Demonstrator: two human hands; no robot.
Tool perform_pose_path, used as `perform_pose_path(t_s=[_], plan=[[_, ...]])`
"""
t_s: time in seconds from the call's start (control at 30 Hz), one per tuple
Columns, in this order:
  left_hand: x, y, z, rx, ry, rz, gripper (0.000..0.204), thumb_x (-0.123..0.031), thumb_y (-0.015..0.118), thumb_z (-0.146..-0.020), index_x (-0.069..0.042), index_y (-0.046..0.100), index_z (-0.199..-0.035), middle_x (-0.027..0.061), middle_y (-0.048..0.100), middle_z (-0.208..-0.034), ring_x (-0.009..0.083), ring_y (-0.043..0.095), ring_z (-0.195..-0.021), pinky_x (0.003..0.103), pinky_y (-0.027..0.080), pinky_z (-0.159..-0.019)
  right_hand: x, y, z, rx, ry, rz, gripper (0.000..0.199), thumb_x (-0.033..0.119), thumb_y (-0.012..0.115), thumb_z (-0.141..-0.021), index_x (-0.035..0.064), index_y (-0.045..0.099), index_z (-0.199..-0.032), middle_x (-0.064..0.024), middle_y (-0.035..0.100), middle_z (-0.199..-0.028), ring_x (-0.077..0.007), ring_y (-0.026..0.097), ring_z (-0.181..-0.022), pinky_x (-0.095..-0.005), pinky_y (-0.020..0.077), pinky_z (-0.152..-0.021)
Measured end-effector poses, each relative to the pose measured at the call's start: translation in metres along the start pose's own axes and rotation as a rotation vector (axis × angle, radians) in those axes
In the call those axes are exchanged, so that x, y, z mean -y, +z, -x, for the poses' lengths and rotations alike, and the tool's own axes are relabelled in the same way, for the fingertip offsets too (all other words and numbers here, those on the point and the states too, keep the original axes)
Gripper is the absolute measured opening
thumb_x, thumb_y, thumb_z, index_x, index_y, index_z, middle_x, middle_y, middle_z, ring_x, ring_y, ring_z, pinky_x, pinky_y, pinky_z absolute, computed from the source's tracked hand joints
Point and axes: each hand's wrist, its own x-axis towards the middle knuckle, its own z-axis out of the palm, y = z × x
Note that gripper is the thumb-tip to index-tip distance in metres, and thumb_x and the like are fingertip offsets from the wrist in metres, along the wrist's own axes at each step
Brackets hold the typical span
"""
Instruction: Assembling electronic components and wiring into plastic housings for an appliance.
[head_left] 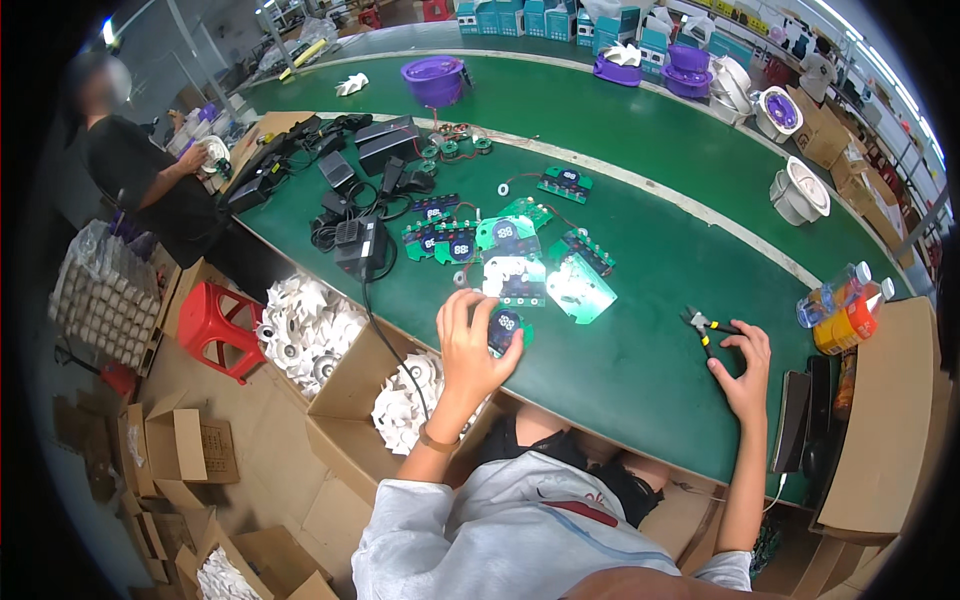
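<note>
While the left hand clamped a round circuit board, the right hand's curled fingers touched pliers at its eleven o'clock.

On the tabletop I see my left hand resting on a small circuit board near the front edge. Behind it lies a cluster of circuit boards, with power adapters to their left. My right hand sits well to the right, just beside the pliers. Two bottles lie further right. Below the tabletop's left edge stand boxes of fan wheels.
</note>
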Motion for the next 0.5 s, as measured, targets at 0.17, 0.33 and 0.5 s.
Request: perform_pose_path(t_s=[0.17,0.33,0.5], plan=[[-0.003,-0.011,0.002,-0.167,0.171,0.004,0.047,-0.013,0.079,-0.065,-0.004,0.056,-0.106,0.0158,0.050,-0.106,0.0325,0.056,-0.090,0.040,0.048,-0.075,0.005,-0.002,0.002,-0.085,-0.109,0.331,0.036,0.023,0.074,-0.069,0.0068,0.059,-0.097,-0.0126,0.051,-0.129,-0.0369,0.042,-0.123,-0.0493,0.0280,-0.106],[-0.008,-0.032,-0.003,-0.011,0.065,0.262,0.054,-0.007,0.082,-0.063,-0.003,0.056,-0.110,0.0136,0.055,-0.100,0.0239,0.058,-0.086,0.031,0.047,-0.068,0.041,-0.011,-0.017,-0.082,-0.210,0.356,0.038,0.020,0.072,-0.069,0.0056,0.058,-0.100,-0.0135,0.054,-0.121,-0.0347,0.046,-0.119,-0.0479,0.0343,-0.101],[-0.002,-0.060,-0.002,0.307,-0.232,0.436,0.049,0.002,0.074,-0.070,0.000,0.055,-0.115,0.0110,0.060,-0.105,0.0120,0.060,-0.078,0.023,0.047,-0.068,0.101,0.019,-0.053,0.123,-0.514,0.279,0.022,0.012,0.065,-0.074,0.0053,0.058,-0.094,-0.0098,0.059,-0.107,-0.0279,0.056,-0.102,-0.0398,0.0433,-0.090]])
